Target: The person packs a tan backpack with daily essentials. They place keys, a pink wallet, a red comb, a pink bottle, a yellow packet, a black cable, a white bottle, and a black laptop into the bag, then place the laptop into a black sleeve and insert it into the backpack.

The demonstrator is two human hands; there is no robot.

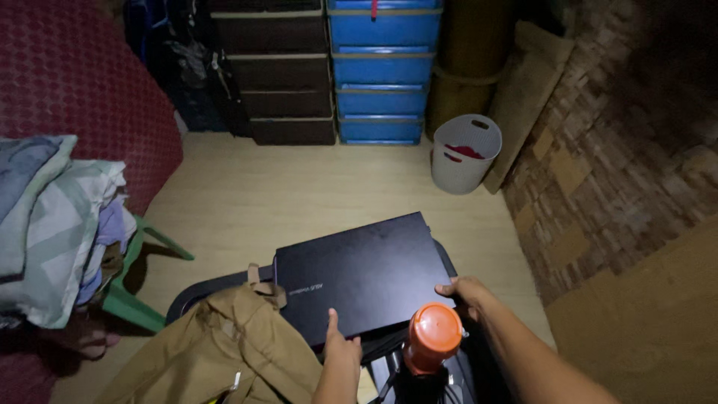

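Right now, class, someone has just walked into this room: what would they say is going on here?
A person looks down at a closed dark laptop that lies on a dark round table. The left hand touches its near edge and the right hand grips its right corner. A tan bag lies at the left, and an orange-capped bottle stands close in front. A white basket sits on the floor beyond.

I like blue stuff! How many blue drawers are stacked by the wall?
4, stacked in one column at the back wall: bottom, next, next, top. More may be hidden above the picture's edge.
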